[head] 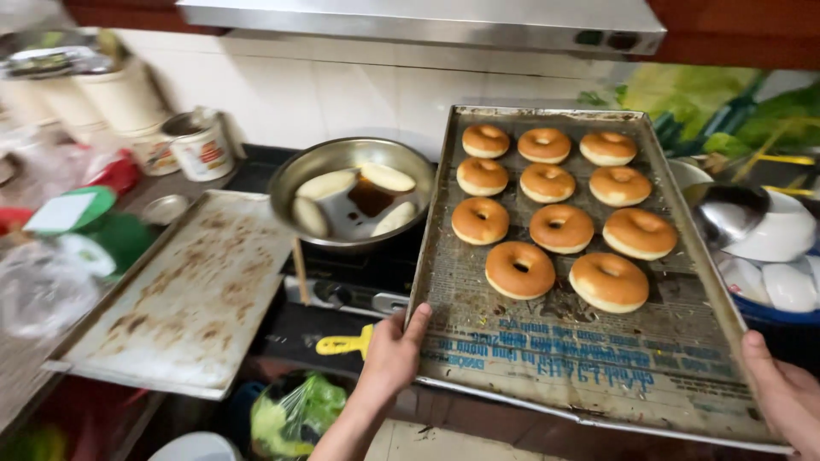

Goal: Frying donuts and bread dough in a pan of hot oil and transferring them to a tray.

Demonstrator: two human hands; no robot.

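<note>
The doughnuts [556, 201] are golden brown on top with a pale cream band round their sides. Their metal baking tray [444, 248] is dull grey, lined with greasy paper [555, 358] printed in blue. On the left, a second tray [184, 299] is pale grey with rusty brown blotches. The steel pan [352, 192] holds dark oil and pale cream dough pieces [326, 183]. A yellow handle [343, 344] lies near.

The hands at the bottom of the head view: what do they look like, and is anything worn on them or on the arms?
Both hands are bare. The left hand has no glove, ring or watch, and its forearm shows no sleeve down to the picture's bottom edge. The right hand is cut off by the corner of the picture; the visible part has no glove or ring, and its wrist and arm are out of view.
</note>
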